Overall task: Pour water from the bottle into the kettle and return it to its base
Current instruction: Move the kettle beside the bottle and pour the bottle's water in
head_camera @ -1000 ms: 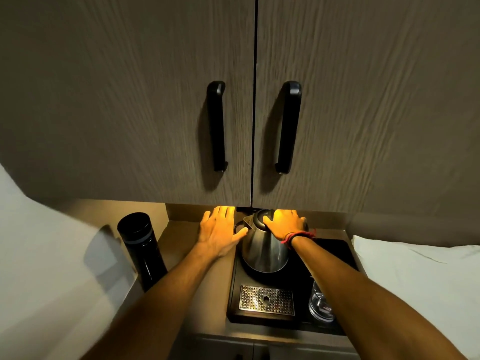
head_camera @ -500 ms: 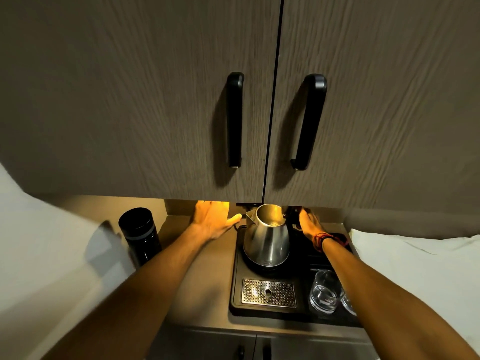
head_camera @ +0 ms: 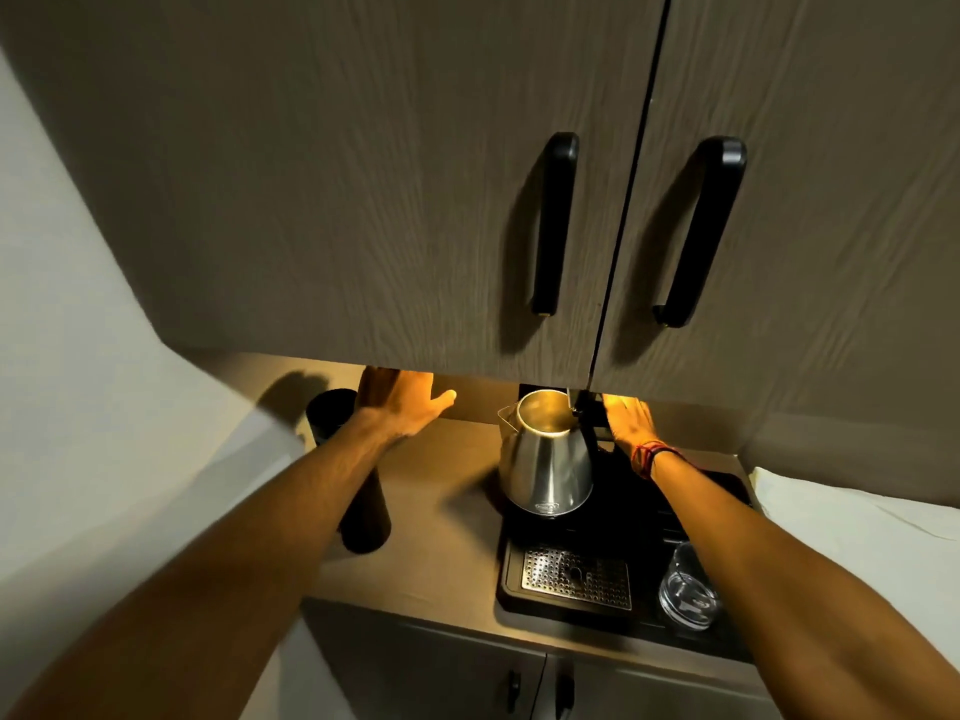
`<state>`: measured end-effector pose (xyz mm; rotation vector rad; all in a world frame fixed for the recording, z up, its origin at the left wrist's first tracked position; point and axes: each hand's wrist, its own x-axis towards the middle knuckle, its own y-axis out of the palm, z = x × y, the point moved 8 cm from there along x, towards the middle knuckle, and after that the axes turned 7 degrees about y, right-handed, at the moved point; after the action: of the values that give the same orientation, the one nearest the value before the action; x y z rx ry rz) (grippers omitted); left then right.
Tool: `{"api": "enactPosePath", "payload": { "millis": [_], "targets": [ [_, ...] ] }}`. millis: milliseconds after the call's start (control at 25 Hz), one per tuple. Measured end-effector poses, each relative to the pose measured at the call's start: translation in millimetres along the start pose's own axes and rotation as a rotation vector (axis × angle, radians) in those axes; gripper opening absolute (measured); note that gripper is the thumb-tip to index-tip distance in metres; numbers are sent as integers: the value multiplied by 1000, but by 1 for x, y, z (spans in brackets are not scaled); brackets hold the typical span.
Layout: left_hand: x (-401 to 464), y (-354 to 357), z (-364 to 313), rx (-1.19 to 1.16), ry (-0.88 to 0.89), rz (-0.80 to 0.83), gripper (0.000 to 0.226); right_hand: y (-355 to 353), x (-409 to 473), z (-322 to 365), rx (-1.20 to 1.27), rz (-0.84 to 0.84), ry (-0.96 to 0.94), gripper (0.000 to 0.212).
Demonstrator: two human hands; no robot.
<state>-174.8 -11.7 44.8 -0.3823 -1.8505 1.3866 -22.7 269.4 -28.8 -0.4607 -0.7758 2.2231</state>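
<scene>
A steel kettle point(head_camera: 545, 470) stands on its base on a black tray point(head_camera: 644, 517), its black lid point(head_camera: 584, 415) flipped up and the inside showing. My right hand point(head_camera: 626, 418) is just right of the lid and handle, fingers stretched out, holding nothing that I can see. A tall black bottle point(head_camera: 363, 517) stands upright on the counter left of the kettle, partly hidden by my left forearm. My left hand point(head_camera: 402, 407) hovers open beside the bottle's top, its fingertips hidden under the cabinet edge.
Upper cabinet doors with black handles point(head_camera: 553, 226) hang low over the counter point(head_camera: 441, 537). The tray also holds a metal drip grate point(head_camera: 576, 579) and a clear glass point(head_camera: 688, 595). A white cloth point(head_camera: 857, 527) lies to the right, a white wall to the left.
The kettle's lid has gone from shut to flipped up. My right hand has moved off the kettle's top to its handle side. My left hand has moved left toward the bottle.
</scene>
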Motion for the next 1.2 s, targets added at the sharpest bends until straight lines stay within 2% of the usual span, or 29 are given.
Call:
{"api": "enactPosePath", "payload": {
  "millis": [80,120,280,400,560,640,760,880,960,1040,1080,1120,1200],
  "targets": [
    [-1,-1,12,14,-26,-2,50,30,1,4,-111,151,23,32],
    [-3,-1,17,21,-42,9,54,42,1,10,-117,174,31,33],
    [-13,1,46,151,-115,110,69,82,-13,47,11,142,-48,41],
    [-24,4,66,184,-148,229,75,121,-24,36,198,264,105,35],
    [-41,11,86,191,-153,443,92,152,-30,58,161,249,-10,54],
    [-47,11,95,182,-148,495,91,163,-29,56,157,263,-7,63],
    [-48,9,102,19,-163,505,73,168,-22,53,145,279,-19,64],
    [-48,5,105,124,-251,545,76,154,-20,69,44,232,-157,63],
    [-42,-12,102,226,-323,385,78,146,-17,74,-109,177,-258,61],
    [-38,-31,81,215,-246,78,73,142,-17,80,-237,126,-363,63],
    [-39,-29,61,211,-110,-13,74,142,-17,83,-291,116,-392,64],
    [-46,-12,39,195,45,2,76,143,-16,83,-340,117,-410,65],
    [-78,49,-1,105,265,270,78,148,-16,80,-432,141,-412,64]
  ]
}}
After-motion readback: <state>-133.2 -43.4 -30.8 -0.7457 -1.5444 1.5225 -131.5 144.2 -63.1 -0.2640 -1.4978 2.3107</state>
